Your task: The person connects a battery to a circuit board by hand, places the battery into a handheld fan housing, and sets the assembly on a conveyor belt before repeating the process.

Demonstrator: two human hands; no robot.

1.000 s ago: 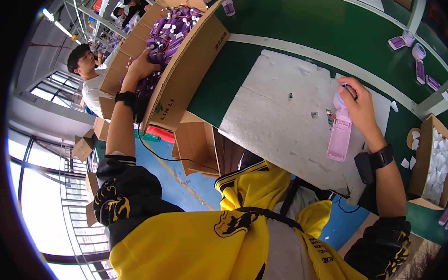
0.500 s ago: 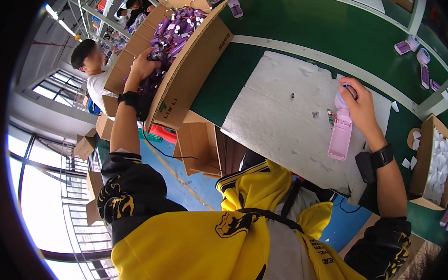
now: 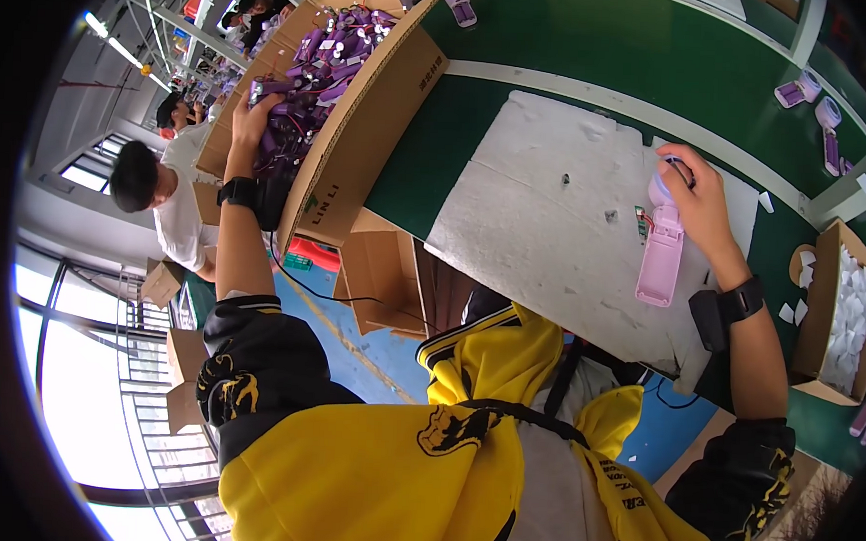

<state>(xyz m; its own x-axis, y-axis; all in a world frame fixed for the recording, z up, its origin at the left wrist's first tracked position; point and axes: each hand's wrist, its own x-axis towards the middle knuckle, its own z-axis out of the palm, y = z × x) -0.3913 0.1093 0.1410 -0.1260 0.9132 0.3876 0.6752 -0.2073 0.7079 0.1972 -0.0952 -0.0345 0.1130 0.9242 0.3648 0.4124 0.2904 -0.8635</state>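
My left hand (image 3: 251,121) is inside a tall cardboard box (image 3: 381,126) at the upper left, its fingers closed round a purple cylindrical battery (image 3: 268,89). Around it lies a heap of similar purple batteries (image 3: 340,53) with thin wires and small white connectors. At the right, my right hand (image 3: 700,194) grips the round lilac head of a small handheld fan body (image 3: 660,259). The pink handle is an open, hollow shell pointing toward me. Beside its neck a small green circuit board (image 3: 641,223) hangs on red wires. The fan body rests on a worn white foam sheet (image 3: 531,188).
A cardboard box of white paper pieces (image 3: 846,318) stands at the right. More fan bodies (image 3: 826,132) lie on the green bench (image 3: 593,47) toward the back. An open carton (image 3: 385,278) sits below the bench edge. People in white tops (image 3: 183,200) are beyond the box.
My left hand has moved up and slightly left within the box, and a battery now shows in its fingers. The right hand and fan body stay nearly still. A person beyond the box has shifted.
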